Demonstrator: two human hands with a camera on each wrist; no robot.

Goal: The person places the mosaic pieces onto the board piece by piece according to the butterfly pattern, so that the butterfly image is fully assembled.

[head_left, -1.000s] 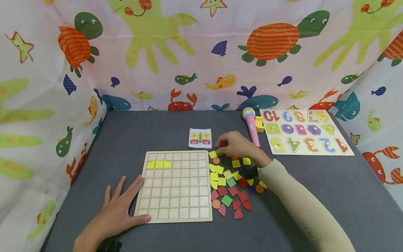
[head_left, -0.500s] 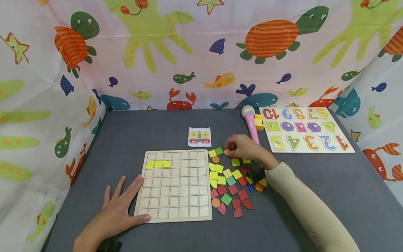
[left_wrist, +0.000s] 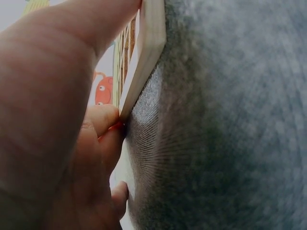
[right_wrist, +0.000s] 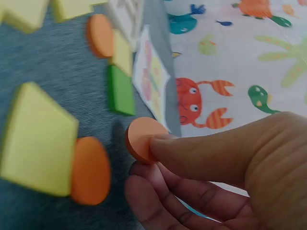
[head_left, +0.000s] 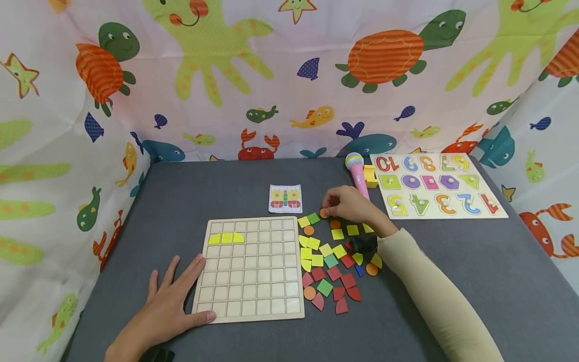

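Observation:
Between thumb and fingers my right hand (head_left: pixel 348 205) pinches an orange disc (right_wrist: pixel 143 138), just off the table beside a green square (right_wrist: pixel 121 91). My left hand (head_left: pixel 167 301) lies with fingers spread at the left edge of the wooden grid board (head_left: pixel 253 281), its thumb on the near left corner. In the left wrist view, the fingers touch the board's side (left_wrist: pixel 148 52). A row of yellow pieces (head_left: pixel 226 238) fills a few cells at the board's upper left. Behind the board lies a small butterfly picture card (head_left: pixel 285 199).
Loose yellow, red, green and orange pieces (head_left: pixel 333 273) lie right of the board. A pink toy microphone (head_left: pixel 358 176), a yellow block (head_left: pixel 371 177) and a number puzzle board (head_left: pixel 436 185) sit at the back right. A printed curtain (head_left: pixel 280 75) surrounds the table.
My right hand moved right from the green square, took an orange disc from the pile and raised it slightly. The left hand stayed against the board.

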